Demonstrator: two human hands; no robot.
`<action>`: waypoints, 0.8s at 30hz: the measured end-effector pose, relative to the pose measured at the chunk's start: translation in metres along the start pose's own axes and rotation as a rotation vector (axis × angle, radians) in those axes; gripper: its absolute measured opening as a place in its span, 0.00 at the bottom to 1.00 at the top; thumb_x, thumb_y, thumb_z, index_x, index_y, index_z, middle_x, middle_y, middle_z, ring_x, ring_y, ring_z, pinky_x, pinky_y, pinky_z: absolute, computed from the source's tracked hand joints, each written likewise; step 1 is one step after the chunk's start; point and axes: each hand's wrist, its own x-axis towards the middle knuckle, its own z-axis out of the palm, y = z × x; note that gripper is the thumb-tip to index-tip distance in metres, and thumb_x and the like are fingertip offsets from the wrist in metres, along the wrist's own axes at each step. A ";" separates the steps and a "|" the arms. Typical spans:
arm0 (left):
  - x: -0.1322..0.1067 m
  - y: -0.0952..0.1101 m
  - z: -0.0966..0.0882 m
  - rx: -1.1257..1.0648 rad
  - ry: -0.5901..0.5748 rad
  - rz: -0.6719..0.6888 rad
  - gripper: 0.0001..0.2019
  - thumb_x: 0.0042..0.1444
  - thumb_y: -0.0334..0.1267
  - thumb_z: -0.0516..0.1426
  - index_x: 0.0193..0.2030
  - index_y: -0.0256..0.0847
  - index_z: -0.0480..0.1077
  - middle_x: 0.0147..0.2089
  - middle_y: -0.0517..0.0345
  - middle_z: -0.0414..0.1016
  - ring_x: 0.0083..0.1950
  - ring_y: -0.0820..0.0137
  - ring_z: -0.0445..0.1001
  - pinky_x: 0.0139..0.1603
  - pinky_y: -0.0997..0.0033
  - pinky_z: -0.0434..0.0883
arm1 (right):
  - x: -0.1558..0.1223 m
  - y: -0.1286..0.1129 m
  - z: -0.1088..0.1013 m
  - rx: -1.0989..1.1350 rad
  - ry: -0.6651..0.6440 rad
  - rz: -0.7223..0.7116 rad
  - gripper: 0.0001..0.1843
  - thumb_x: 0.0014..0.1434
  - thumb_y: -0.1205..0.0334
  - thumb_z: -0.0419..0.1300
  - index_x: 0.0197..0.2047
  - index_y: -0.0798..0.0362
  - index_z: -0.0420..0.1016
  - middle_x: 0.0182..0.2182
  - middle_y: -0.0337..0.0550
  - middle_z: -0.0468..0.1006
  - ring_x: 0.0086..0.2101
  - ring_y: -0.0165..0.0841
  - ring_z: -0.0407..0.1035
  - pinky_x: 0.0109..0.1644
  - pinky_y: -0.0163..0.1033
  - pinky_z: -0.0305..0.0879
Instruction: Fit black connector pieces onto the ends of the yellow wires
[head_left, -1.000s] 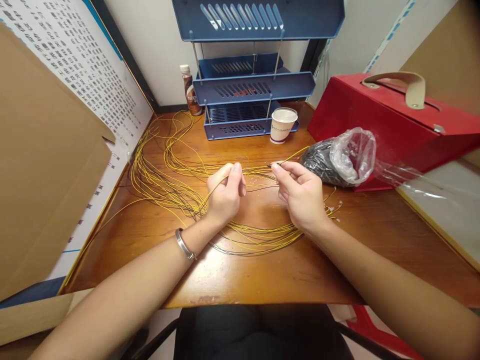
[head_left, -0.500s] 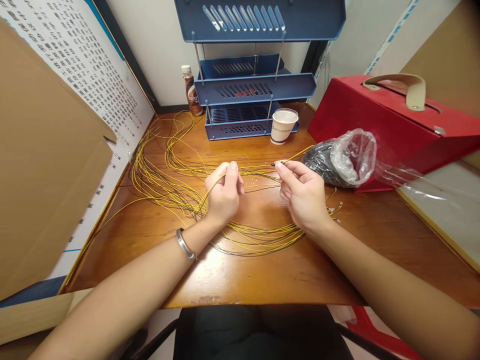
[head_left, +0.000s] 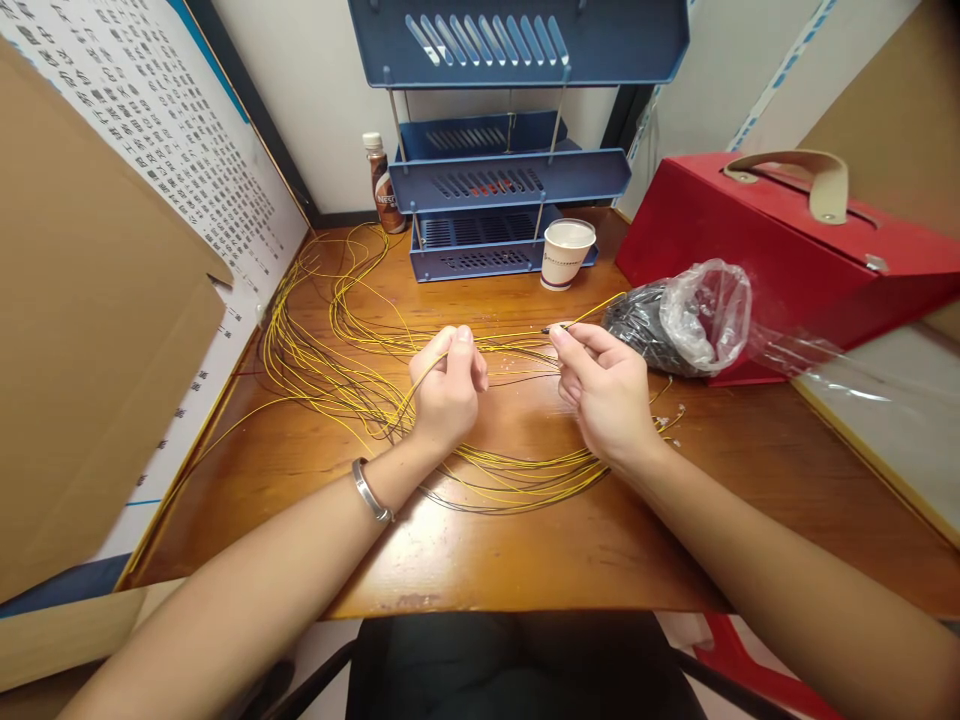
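Note:
My left hand [head_left: 448, 385] is closed, thumb on top, pinching a yellow wire [head_left: 426, 378] that runs back over the wrist side. To its right, my right hand [head_left: 604, 385] pinches a small black piece [head_left: 550, 330] between thumb and forefinger; its exact kind is too small to make out. Beneath and around both hands lies a loose bundle of yellow and black wires [head_left: 315, 385], looping from the left side of the table to under the right wrist. Several wire ends with small whitish tips [head_left: 679, 415] show just right of the right hand.
Behind the hands stand a blue tiered file rack [head_left: 510, 180], a paper cup [head_left: 567, 255] and a brown drink bottle [head_left: 385, 190]. A plastic bag of black pieces [head_left: 645, 320] leans by a red box [head_left: 720, 230]. Cardboard [head_left: 97, 330] borders the left side of the wooden table [head_left: 525, 570].

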 end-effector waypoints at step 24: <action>-0.003 0.000 0.000 0.071 -0.361 -0.002 0.25 0.70 0.50 0.52 0.23 0.38 0.68 0.18 0.63 0.66 0.20 0.78 0.65 0.28 0.74 0.66 | -0.012 0.004 0.004 -0.140 -0.174 -0.001 0.17 0.49 0.53 0.74 0.35 0.56 0.79 0.22 0.34 0.70 0.21 0.22 0.53 0.20 0.33 0.45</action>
